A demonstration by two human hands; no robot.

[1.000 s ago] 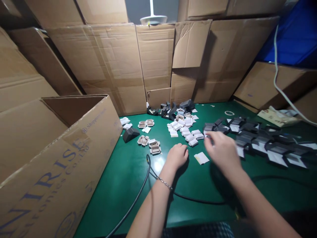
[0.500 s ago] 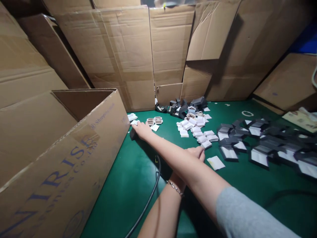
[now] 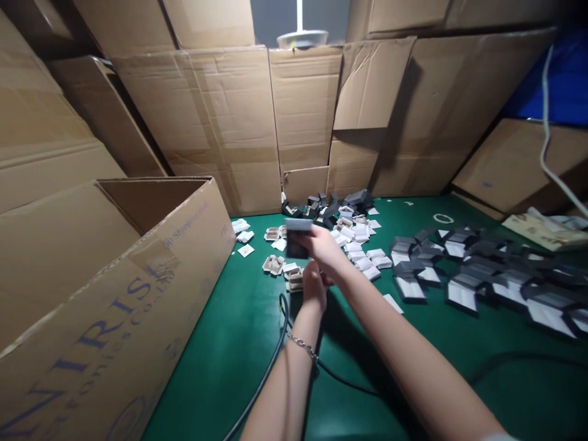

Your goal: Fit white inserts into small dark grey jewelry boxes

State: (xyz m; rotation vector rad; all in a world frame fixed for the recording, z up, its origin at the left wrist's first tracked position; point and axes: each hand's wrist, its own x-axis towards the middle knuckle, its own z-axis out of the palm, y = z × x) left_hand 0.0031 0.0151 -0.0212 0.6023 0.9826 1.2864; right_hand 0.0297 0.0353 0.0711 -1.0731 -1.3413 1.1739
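Observation:
My right hand point(image 3: 325, 250) is closed on a small dark box point(image 3: 297, 242) with a grey upper edge, held above the table. Just below it, my left hand point(image 3: 315, 286) has its fingers curled in, with a bracelet on the wrist; what they hold, if anything, is hidden. Against the left hand's fingers lies a small pale tray insert point(image 3: 294, 280). Another pale insert point(image 3: 274, 264) rests to its left. Farther back are two-part inserts point(image 3: 272, 233), partly hidden by the dark box, and a white slip point(image 3: 278, 244).
A large open carton point(image 3: 184, 263) stands at left. Open black boxes with white linings point(image 3: 463, 294) spread across the right. White folded pieces point(image 3: 361, 233) and a pile of dark boxes point(image 3: 358, 201) lie at the back. A black cable point(image 3: 264, 383) crosses the green table point(image 3: 206, 373).
My right hand has moved from beside the carton to the right, lifting the dark box. My left hand has moved left, from under the right forearm. The view has tilted up.

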